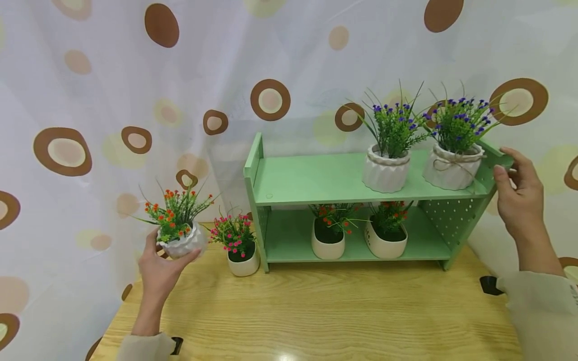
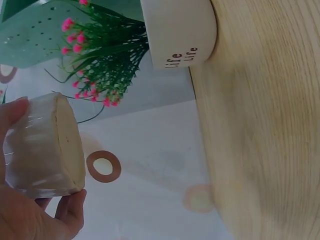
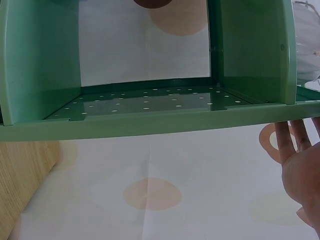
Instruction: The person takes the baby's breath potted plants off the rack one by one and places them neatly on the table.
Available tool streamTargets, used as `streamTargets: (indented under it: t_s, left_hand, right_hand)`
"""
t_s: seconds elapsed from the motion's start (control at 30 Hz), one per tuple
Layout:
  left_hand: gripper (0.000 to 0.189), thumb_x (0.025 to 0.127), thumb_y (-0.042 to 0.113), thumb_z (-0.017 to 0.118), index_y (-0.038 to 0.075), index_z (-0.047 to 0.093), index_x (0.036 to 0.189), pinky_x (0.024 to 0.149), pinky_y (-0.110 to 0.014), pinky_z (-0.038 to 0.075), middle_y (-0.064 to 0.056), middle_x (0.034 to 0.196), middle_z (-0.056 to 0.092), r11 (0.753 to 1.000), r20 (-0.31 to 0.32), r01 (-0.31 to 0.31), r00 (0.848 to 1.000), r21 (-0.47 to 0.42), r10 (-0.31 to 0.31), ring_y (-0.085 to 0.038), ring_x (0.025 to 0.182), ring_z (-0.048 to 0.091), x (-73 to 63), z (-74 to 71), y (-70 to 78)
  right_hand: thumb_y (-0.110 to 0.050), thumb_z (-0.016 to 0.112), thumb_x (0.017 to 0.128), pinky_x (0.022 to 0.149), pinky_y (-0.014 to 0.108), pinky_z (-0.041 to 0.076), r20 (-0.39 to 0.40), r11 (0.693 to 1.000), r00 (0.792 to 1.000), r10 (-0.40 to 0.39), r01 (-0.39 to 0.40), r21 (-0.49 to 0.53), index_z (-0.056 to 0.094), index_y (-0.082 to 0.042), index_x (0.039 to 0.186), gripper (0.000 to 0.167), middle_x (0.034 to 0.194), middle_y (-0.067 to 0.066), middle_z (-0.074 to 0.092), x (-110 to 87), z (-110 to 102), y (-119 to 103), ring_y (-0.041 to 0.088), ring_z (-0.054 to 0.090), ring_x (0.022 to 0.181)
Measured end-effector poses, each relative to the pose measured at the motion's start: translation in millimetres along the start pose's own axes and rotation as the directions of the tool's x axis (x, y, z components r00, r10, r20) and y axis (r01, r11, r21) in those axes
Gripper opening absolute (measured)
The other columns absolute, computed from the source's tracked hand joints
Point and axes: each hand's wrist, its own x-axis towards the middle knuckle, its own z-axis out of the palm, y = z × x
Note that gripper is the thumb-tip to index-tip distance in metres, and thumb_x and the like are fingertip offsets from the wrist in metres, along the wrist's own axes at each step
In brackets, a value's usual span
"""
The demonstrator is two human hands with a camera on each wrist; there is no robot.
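Observation:
In the head view my left hand point(image 1: 162, 263) grips a white ribbed pot point(image 1: 185, 243) of orange flowers, thumb on its near side. It is held up left of the shelf, and the pot's pale base point(image 2: 70, 142) shows in the left wrist view. My right hand point(image 1: 521, 200) holds the upper right corner of a green two-tier shelf point(image 1: 311, 175), thumb at the front edge, fingers behind. In the right wrist view, the fingers point(image 3: 285, 142) reach the side panel's outer side. Two white ribbed pots with purple flowers point(image 1: 386, 173) stand on the top tier's right half.
A cream pot with pink flowers point(image 1: 244, 260) stands on the wooden table point(image 1: 316, 306), just left of the shelf. On the lower tier are two cream pots with red-orange flowers point(image 1: 328, 245). A white curtain with brown circles point(image 1: 293, 50) hangs behind.

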Motion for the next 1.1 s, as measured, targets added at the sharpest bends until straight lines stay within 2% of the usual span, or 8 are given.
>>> streamTargets:
  t_s: [0.2, 0.4, 0.53, 0.7, 0.8, 0.9, 1.0, 1.1]
  left_hand:
    - [0.094, 0.075, 0.015, 0.095, 0.008, 0.043, 0.153, 0.065, -0.008, 0.046, -0.012, 0.134, 0.056, 0.996, 0.015, 0.084, 0.996, 0.024, -0.085, -0.007, 0.097, 0.050, 2.3, 1.4, -20.8]
    - [0.094, 0.077, 0.015, 0.092, 0.003, 0.039, 0.153, 0.066, -0.010, 0.042, -0.016, 0.137, 0.054, 0.990, 0.039, 0.122, 0.991, 0.065, -0.125, -0.017, 0.102, 0.047, 4.8, 2.6, -40.8]
    - [0.095, 0.077, 0.014, 0.092, 0.001, 0.037, 0.153, 0.071, -0.009, 0.040, -0.019, 0.143, 0.051, 0.987, 0.054, 0.144, 0.987, 0.073, -0.149, -0.023, 0.111, 0.049, 5.0, 2.6, -50.0]
    - [0.096, 0.077, 0.015, 0.092, 0.003, 0.037, 0.154, 0.070, -0.013, 0.043, -0.021, 0.141, 0.052, 0.976, 0.091, 0.185, 0.976, 0.111, -0.195, -0.028, 0.113, 0.052, 7.0, 2.5, -56.3]
    - [0.098, 0.076, 0.014, 0.093, 0.003, 0.035, 0.155, 0.077, -0.021, 0.048, -0.023, 0.142, 0.052, 0.969, 0.122, 0.210, 0.967, 0.128, -0.225, -0.032, 0.118, 0.054, 8.6, 3.4, -58.8]
    - [0.100, 0.077, 0.013, 0.092, 0.001, 0.032, 0.156, 0.093, -0.039, 0.053, -0.026, 0.146, 0.049, 0.965, 0.163, 0.235, 0.954, 0.113, -0.252, -0.039, 0.126, 0.052, 10.7, 5.6, -62.8]
    - [0.101, 0.078, 0.011, 0.091, 0.000, 0.029, 0.157, 0.106, -0.053, 0.049, -0.029, 0.150, 0.045, 0.960, 0.203, 0.265, 0.939, 0.092, -0.279, -0.044, 0.134, 0.049, 12.4, 8.8, -67.6]
    - [0.101, 0.079, 0.011, 0.091, 0.000, 0.028, 0.158, 0.111, -0.057, 0.046, -0.028, 0.152, 0.043, 0.954, 0.231, 0.291, 0.925, 0.078, -0.301, -0.045, 0.139, 0.045, 13.1, 10.8, -72.2]
  right_hand:
    - [-0.027, 0.049, 0.110, 0.079, 0.003, 0.039, 0.005, 1.000, 1.000, -0.003, 0.003, 0.004, 0.046, -0.030, 0.156, 0.046, 0.124, -0.030, 0.048, 0.2, 1, 0, -0.009, 0.050, 0.113]
    - [-0.026, 0.049, 0.110, 0.080, 0.003, 0.039, 0.001, 1.000, 1.000, -0.008, 0.008, -0.002, 0.047, -0.030, 0.156, 0.046, 0.124, -0.030, 0.048, -1.0, 2, 0, -0.009, 0.050, 0.112]
    - [-0.025, 0.050, 0.110, 0.080, 0.003, 0.039, 0.001, 1.000, 1.000, -0.014, 0.014, 0.005, 0.047, -0.030, 0.156, 0.046, 0.123, -0.030, 0.048, -0.6, 3, 0, -0.008, 0.050, 0.111]
    - [-0.025, 0.050, 0.110, 0.079, 0.004, 0.039, -0.002, 1.000, 1.000, -0.013, 0.013, 0.012, 0.047, -0.029, 0.156, 0.046, 0.122, -0.029, 0.048, -0.1, 4, -1, -0.008, 0.050, 0.111]
    - [-0.026, 0.050, 0.110, 0.078, 0.004, 0.040, -0.004, 1.000, 1.000, -0.013, 0.013, 0.012, 0.047, -0.029, 0.156, 0.046, 0.122, -0.029, 0.048, 0.4, 4, -1, -0.008, 0.050, 0.111]
    - [-0.026, 0.050, 0.110, 0.078, 0.003, 0.040, -0.004, 1.000, 1.000, -0.016, 0.016, 0.000, 0.047, -0.029, 0.156, 0.046, 0.122, -0.030, 0.048, 1.1, 3, 0, -0.009, 0.049, 0.110]
    - [-0.026, 0.050, 0.110, 0.078, 0.002, 0.040, -0.011, 1.000, 1.000, -0.017, 0.017, -0.012, 0.048, -0.028, 0.155, 0.046, 0.122, -0.030, 0.048, 1.3, 2, 0, -0.009, 0.050, 0.109]
    - [-0.024, 0.051, 0.110, 0.078, 0.001, 0.041, -0.020, 1.000, 1.000, -0.014, 0.013, -0.012, 0.049, -0.028, 0.155, 0.045, 0.122, -0.030, 0.049, 0.8, 2, 0, -0.009, 0.050, 0.107]
